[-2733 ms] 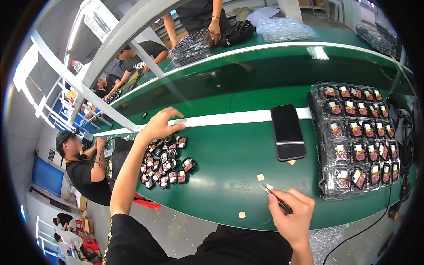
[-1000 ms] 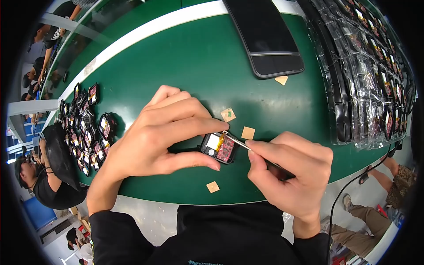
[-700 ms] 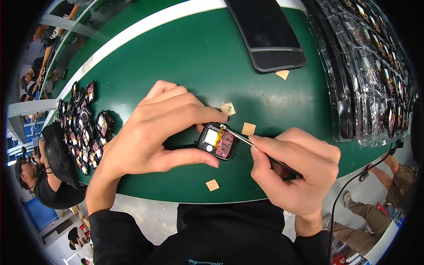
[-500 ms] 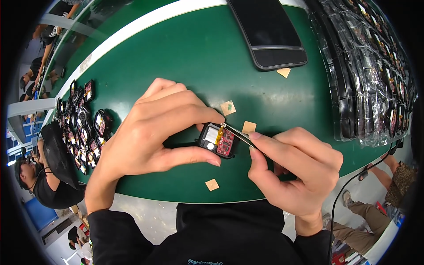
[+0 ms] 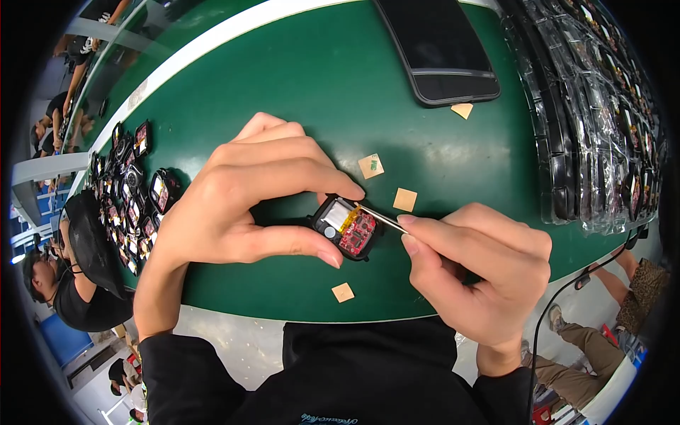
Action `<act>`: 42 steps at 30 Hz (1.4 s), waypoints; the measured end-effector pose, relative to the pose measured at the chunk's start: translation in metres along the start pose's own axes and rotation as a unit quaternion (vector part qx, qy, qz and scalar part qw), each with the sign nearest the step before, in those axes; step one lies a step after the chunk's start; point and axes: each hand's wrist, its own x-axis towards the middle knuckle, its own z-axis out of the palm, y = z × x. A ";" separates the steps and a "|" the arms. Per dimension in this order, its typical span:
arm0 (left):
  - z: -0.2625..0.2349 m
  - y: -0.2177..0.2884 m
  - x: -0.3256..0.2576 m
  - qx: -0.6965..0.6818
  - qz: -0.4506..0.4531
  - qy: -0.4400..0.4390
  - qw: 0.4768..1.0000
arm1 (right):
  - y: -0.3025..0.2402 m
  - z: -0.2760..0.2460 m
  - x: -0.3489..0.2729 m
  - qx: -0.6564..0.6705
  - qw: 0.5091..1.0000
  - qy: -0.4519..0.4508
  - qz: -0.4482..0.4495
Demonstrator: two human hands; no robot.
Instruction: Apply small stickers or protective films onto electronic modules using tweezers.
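Observation:
A small black watch case [image 5: 358, 253], its inside facing up, lies at the middle of the view. In it show a silver battery [image 5: 336, 214], yellow tape [image 5: 350, 218], a red circuit board [image 5: 358, 236] and a pale round part. Thumb and fingers of my left hand [image 5: 248, 191] grip the case from its left and far side. My right hand [image 5: 482, 262] pinches metal tweezers [image 5: 384, 218], whose tips reach the upper edge of the case beside the yellow tape. The exact point of contact is too small to tell.
On the green table [image 5: 297, 78] lie several paper squares [image 5: 405, 200] around the case. A black phone [image 5: 446, 57] rests at the far side. Many similar open cases [image 5: 131, 191] are heaped at left; stacked plastic trays [image 5: 602, 127] stand at right, near a black cable [image 5: 559, 297].
The case has turned slightly clockwise in my left hand. The tweezers' tips have shifted a little down along the yellow tape's edge. The view has moved slightly.

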 end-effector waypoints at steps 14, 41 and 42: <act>0.000 -0.003 0.000 0.000 0.022 -0.008 1.000 | -0.002 -0.002 -0.001 0.016 0.998 -0.036 0.049; 0.000 0.001 0.000 0.028 0.025 -0.003 0.999 | -0.001 0.003 -0.003 0.029 0.999 -0.020 0.004; -0.001 0.001 0.001 0.021 0.023 -0.007 0.999 | 0.000 0.002 -0.003 0.027 0.999 -0.017 0.002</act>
